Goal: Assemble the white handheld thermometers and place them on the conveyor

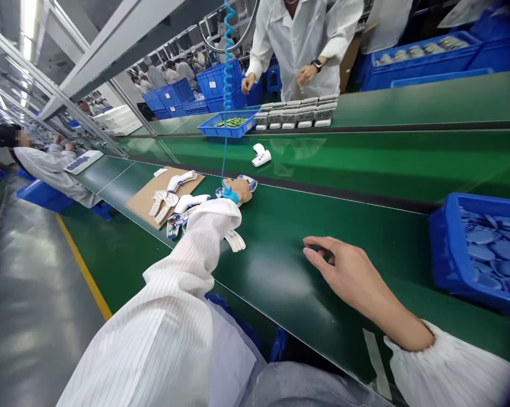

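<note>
White plastic housings (191, 203) lay mostly on a tan cardboard sheet (164, 195) on the near green conveyor belt (276, 254), a few overlapping, with one more curved piece (235, 241) on the belt just beside the left sleeve. The person's left hand (240, 191), wearing a blue wrist strap (230, 195) with a blue coiled cord (227, 56) rising from it, was just past the sheet, its fingers curled down out of sight; I could not tell whether they pinched anything. The right hand (337, 271) was well apart on the belt, fingers spread and lightly curved, holding nothing. A blue crate (471, 249) of flat blue discs stood at the belt's right side. A dark strip separated this belt from a second green belt, where a white handheld unit (261, 155) lay. Beyond, rows of white assemblies (295, 116) and a blue tray (227, 124) of green parts sat on a third belt, in front of a co-worker (301, 51) in a white smock. Another worker (47, 167) sat at the line on the left. Grey floor (30, 282) with a yellow line (83, 277) ran alongside; stacked blue crates (174, 96) and ceiling lights filled the long room.
</note>
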`<state>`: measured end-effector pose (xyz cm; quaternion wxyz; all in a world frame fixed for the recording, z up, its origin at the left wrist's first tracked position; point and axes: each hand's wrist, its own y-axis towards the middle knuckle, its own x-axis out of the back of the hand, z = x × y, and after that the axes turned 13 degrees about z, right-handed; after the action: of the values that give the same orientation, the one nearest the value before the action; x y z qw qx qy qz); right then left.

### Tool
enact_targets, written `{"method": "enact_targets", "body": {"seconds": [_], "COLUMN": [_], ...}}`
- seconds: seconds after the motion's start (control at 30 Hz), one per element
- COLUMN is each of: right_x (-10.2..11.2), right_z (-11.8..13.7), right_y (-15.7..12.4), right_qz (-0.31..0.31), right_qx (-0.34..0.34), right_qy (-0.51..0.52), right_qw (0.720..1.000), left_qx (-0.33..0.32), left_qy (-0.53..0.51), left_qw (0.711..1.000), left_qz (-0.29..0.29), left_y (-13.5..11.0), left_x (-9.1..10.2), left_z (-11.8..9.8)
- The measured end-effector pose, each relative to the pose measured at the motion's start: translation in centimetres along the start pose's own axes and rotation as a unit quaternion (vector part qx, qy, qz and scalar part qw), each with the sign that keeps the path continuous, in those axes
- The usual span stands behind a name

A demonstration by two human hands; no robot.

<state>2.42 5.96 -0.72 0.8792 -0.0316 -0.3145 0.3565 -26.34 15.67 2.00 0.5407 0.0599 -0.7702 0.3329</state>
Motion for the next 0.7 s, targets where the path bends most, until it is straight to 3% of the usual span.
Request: {"method": "enact_targets", "body": {"seconds": [0.07,0.13,0.23,0.27,0.3,0.33,0.4,0.47,0.53,0.57,0.63,0.7], "right_x": [0.2,0.3,0.7,1.0,1.4,2.0,3.1,4.2,4.9,5.1,5.3,5.3], "right_z": [-0.1,0.1,-0.3,-0.9,-1.7,-2.6,-4.5,-6.0,-7.0,-7.3,-8.0,-8.6], "right_y": [0.1,0.3,-0.2,-0.9,-1.9,-3.3,-7.0,-11.2,-14.9,-16.4,-18.7,-19.8], "right_qz": [0.014,0.022,-0.007,-0.029,-0.055,-0.080,-0.110,-0.102,-0.084,-0.073,-0.059,-0.083], "right_qx": [-0.022,-0.027,-0.029,-0.033,-0.038,-0.044,-0.072,-0.093,-0.085,-0.070,-0.038,-0.028], "right_qy": [0.107,0.213,0.306,0.314,0.312,0.294,0.212,0.121,0.063,0.048,0.037,0.032], "right_qw": [0.994,0.976,0.951,0.949,0.948,0.951,0.968,0.983,0.991,0.994,0.997,0.996], "left_qx": [-0.015,-0.061,-0.177,-0.230,-0.315,-0.374,-0.434,-0.436,-0.425,-0.427,-0.439,-0.438], "left_qy": [-0.027,-0.065,-0.127,-0.154,-0.222,-0.275,-0.322,-0.340,-0.340,-0.335,-0.322,-0.304], "left_qw": [1.000,0.996,0.974,0.957,0.914,0.875,0.831,0.829,0.837,0.835,0.815,0.798], "left_qz": [0.004,0.013,0.056,0.085,0.125,0.136,0.130,0.085,0.066,0.090,0.196,0.279], "left_y": [-1.0,-3.5,-10.3,-13.0,-15.7,-18.1,-21.7,-23.2,-23.3,-23.1,-22.8,-22.8], "left_x": [-0.6,-1.7,-5.9,-7.8,-9.9,-11.8,-14.9,-16.6,-17.1,-17.1,-17.0,-17.2], "left_z": [-1.2,-3.0,-5.8,-6.4,-6.8,-7.1,-7.5,-8.1,-9.0,-9.7,-10.9,-12.0]}}
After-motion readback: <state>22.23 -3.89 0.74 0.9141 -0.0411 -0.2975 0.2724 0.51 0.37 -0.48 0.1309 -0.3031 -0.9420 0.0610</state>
